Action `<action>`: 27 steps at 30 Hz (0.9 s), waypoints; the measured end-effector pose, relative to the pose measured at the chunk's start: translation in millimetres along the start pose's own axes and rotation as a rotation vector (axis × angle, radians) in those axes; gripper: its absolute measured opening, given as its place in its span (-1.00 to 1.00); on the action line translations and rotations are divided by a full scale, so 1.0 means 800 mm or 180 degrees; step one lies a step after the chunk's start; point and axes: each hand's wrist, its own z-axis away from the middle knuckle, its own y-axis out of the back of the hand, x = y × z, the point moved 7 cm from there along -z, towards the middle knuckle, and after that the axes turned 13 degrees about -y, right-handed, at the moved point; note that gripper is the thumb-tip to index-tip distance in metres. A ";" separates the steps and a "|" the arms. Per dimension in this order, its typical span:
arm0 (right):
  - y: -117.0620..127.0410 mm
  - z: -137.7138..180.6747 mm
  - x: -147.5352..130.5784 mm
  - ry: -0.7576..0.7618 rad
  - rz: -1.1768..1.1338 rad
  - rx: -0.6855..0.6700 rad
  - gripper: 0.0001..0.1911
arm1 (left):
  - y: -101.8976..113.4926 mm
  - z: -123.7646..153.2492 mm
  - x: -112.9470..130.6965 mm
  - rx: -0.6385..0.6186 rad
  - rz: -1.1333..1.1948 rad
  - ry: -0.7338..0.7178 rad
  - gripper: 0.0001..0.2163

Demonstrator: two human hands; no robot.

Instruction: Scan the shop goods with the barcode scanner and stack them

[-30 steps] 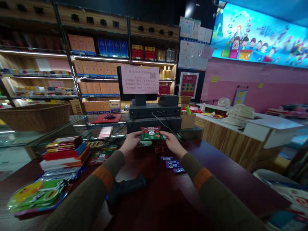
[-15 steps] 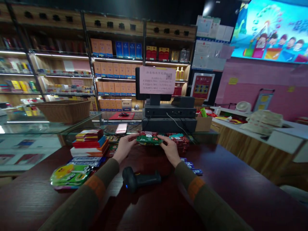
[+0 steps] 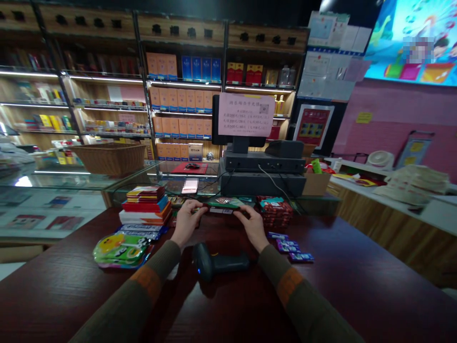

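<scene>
Both hands hold one flat green and red snack packet (image 3: 223, 204) low over the far part of the dark red counter (image 3: 357, 281). My left hand (image 3: 185, 221) grips its left end and my right hand (image 3: 252, 225) grips its right end. The packet is tilted almost flat, so I see mostly its edge. A black barcode scanner (image 3: 217, 262) lies on the counter just in front of my wrists. A stack of similar red and green packets (image 3: 274, 212) sits to the right of my right hand.
A pile of red, blue and orange flat boxes (image 3: 146, 206) and yellow-green packets (image 3: 119, 247) lie at the left. Small purple packets (image 3: 291, 247) lie at the right. The register with its screen (image 3: 246, 119) stands behind, a wicker basket (image 3: 109, 157) on the glass case.
The packet has gone from upright and facing me to lowered and tilted nearly flat. My view has swung left and down, so the scanner and the packet stack now show fully.
</scene>
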 end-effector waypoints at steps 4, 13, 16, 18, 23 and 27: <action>-0.005 0.002 -0.002 0.0043 0.0050 0.0156 -0.65 | -0.006 0.012 -0.014 -0.0211 0.0238 0.0411 -0.78; -0.037 0.007 0.023 -0.0501 -0.0280 -0.0068 -0.65 | 0.005 0.026 -0.029 -0.0097 -0.0252 0.0294 -0.63; -0.044 0.005 0.024 -0.0545 -0.0292 -0.0105 -0.67 | 0.007 0.027 -0.030 -0.0212 -0.0804 0.0042 -0.57; -0.045 0.003 0.026 -0.0567 -0.0258 -0.0080 -0.68 | 0.006 0.029 -0.028 -0.0396 -0.1060 -0.0155 -0.53; -0.048 -0.003 0.030 -0.0538 -0.0099 0.0015 -0.65 | -0.005 0.034 -0.021 -0.1104 -0.1415 -0.0824 -0.11; -0.057 -0.001 0.028 -0.0534 -0.0064 -0.0068 -0.65 | -0.007 0.038 -0.018 -0.1354 -0.1975 -0.1160 0.04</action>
